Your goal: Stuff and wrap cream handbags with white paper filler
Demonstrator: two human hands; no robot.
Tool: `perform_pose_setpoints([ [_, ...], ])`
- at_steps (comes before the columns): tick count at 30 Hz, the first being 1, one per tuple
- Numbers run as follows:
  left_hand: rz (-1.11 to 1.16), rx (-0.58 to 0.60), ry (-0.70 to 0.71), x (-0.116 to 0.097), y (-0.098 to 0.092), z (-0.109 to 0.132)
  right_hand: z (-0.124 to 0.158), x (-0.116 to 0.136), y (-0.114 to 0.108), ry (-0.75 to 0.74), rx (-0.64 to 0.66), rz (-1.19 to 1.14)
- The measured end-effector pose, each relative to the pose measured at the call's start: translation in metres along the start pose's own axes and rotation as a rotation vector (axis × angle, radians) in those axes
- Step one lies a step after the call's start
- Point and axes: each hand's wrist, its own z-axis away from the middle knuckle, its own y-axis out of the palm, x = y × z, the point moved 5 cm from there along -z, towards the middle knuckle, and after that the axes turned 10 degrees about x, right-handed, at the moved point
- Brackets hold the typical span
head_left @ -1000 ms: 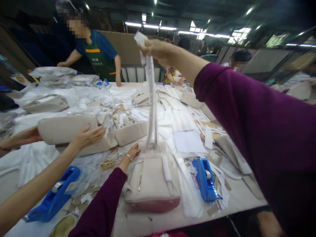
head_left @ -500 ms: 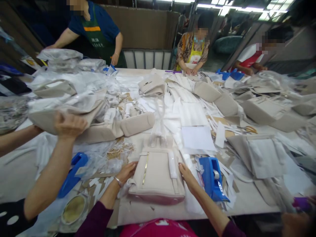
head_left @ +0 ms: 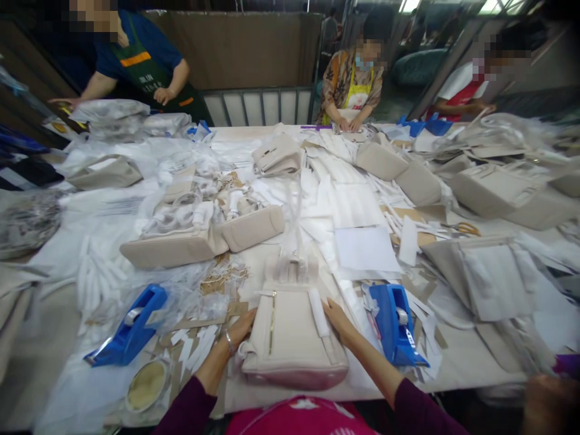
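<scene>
**Inspector:** Where is the bag?

**Observer:** The bag (head_left: 290,338) lies flat at the counter's (head_left: 462,362) near edge, between 2 dispensers (head_left: 396,323).

**Inspector:** Change in the last second?

**Observer:** The right hand (head_left: 339,321) held the strap (head_left: 290,248) high. It has let go, and the strap now lies beyond the bag.

**Inspector:** Grip?

**Observer:** Both are open. The left hand (head_left: 238,329) and the right rest with fingers against the bag's 2 sides, clasping nothing. Judged: strap handling has ended and the bag is steadied.
</scene>
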Motion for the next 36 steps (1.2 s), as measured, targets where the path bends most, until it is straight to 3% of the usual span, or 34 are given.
perform_pose_setpoints([
  [2,0.047,-0.025,0.011,0.003,-0.008,-0.007,-0.007,-0.009,-0.004,0.024,-0.010,0.048],
  [4,0.089,-0.110,0.075,-0.007,-0.022,-0.020,-0.020,-0.004,-0.015,-0.029,-0.087,0.055],
  [6,0.096,-0.210,0.154,-0.029,-0.035,-0.039,-0.037,0.010,-0.027,-0.095,-0.173,0.023],
  [8,0.088,-0.253,0.184,-0.054,-0.041,-0.063,-0.058,0.027,-0.032,-0.102,-0.162,-0.049],
  [12,0.137,-0.185,0.138,-0.094,-0.027,-0.109,-0.098,0.051,-0.018,-0.012,0.007,-0.273],
  [15,0.185,-0.140,0.176,-0.108,-0.013,-0.127,-0.118,0.063,-0.007,0.002,-0.019,-0.349],
  [22,0.282,-0.167,0.410,-0.125,-0.009,-0.133,-0.138,0.104,-0.003,-0.295,-0.113,-0.368],
  [24,0.323,-0.160,0.443,-0.129,-0.010,-0.130,-0.134,0.111,-0.005,-0.306,-0.123,-0.374],
  [31,0.205,-0.022,0.155,-0.123,-0.005,-0.112,-0.093,0.107,-0.007,-0.107,-0.172,-0.254],
  [33,0.188,-0.024,0.145,-0.125,-0.006,-0.112,-0.092,0.111,-0.007,-0.131,-0.182,-0.209],
  [36,0.115,-0.123,0.203,-0.134,-0.011,-0.123,-0.110,0.123,-0.007,-0.260,-0.210,-0.149],
])
